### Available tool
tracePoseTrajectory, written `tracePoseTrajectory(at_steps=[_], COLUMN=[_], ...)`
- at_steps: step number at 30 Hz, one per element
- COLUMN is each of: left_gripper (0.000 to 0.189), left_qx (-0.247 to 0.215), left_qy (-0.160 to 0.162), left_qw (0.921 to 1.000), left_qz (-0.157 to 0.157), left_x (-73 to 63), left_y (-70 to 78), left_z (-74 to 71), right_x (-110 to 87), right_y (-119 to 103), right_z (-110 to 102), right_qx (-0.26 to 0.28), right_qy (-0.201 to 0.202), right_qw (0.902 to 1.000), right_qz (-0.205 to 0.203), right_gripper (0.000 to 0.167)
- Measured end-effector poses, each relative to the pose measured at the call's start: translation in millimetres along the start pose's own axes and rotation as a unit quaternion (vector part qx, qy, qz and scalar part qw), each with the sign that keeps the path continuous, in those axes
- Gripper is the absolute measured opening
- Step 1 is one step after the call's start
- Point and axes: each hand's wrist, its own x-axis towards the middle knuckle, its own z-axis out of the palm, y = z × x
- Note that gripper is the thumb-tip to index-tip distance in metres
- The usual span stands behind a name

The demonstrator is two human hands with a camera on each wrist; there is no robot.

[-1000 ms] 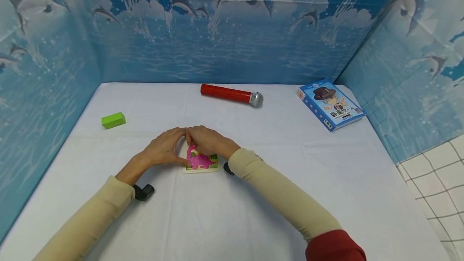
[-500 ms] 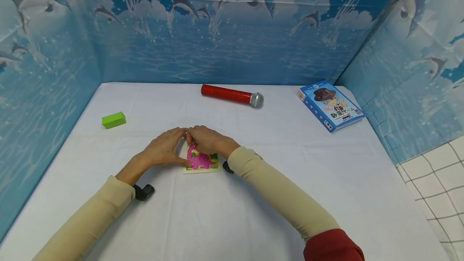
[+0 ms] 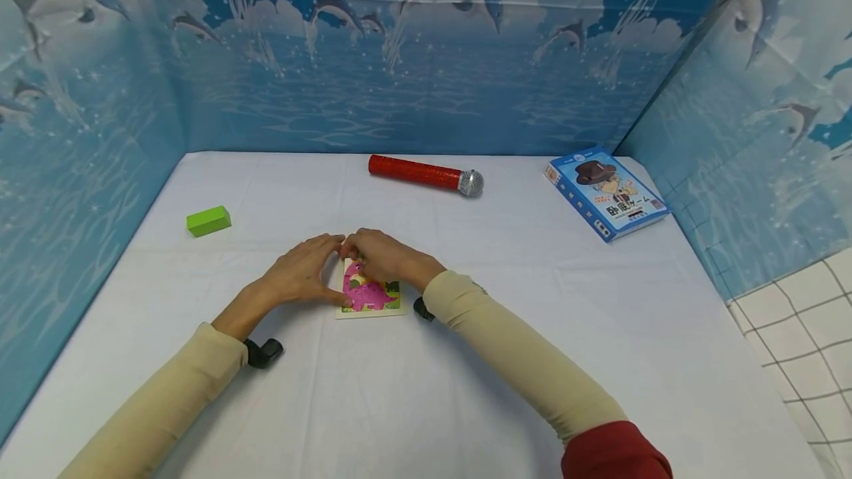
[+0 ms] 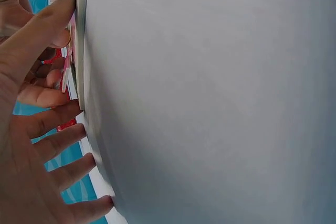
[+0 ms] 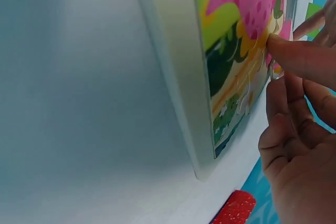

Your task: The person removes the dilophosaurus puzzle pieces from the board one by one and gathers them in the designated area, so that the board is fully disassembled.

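A small dinosaur jigsaw puzzle (image 3: 367, 297) in a pale frame lies on the white cloth, with a pink dinosaur on a green and yellow ground. My left hand (image 3: 301, 272) holds its left side, thumb at the near corner and index fingertip at the far one; the other fingers spread onto the cloth in the left wrist view. Over the puzzle's far part, my right hand (image 3: 382, 256) pinches a thin puzzle piece (image 4: 66, 73) between thumb and fingers. The piece stands tilted against the board in the left wrist view. My right hand hides the puzzle's upper right in the head view.
A green block (image 3: 208, 221) lies at the left. Behind the puzzle is a red microphone (image 3: 419, 172) with a silver head. A blue game box (image 3: 607, 192) sits at the back right. Dolphin-printed curtains (image 3: 413, 94) border the table at the back and sides.
My right hand has lifted and shifted slightly, uncovering a little more of the puzzle's upper left. The left hand keeps its place, and the puzzle has not moved.
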Motion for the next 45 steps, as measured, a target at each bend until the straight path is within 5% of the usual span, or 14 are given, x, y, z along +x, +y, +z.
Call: tracePoseTrajectory(at_steps=[18, 23, 36, 45], left_gripper=[0.106, 0.093, 0.081, 0.082], left_qx=[0.001, -0.001, 0.007, 0.007], left_qy=[-0.008, -0.006, -0.011, -0.011], left_qw=[1.0, 1.0, 0.9999, 0.9999], left_qz=[-0.004, -0.002, -0.006, 0.001], left_x=[0.8, 0.7, 2.8, 2.5], left_y=[-0.8, 0.3, 2.1, 1.2], left_z=[-3.1, -3.4, -5.0, -3.2], right_x=[-7.0, -9.6, -38.6, -61.2], right_y=[8.4, 14.6, 60.6, 86.8], right_z=[-4.5, -7.7, -34.3, -46.7], right_qx=[0.053, 0.089, 0.18, 0.17], right_qy=[0.067, 0.071, 0.07, 0.06], right_qw=[0.9949, 0.9918, 0.9812, 0.9821], right_qz=[-0.054, -0.059, -0.005, 0.055], right_gripper=[0.019, 0.017, 0.017, 0.015])
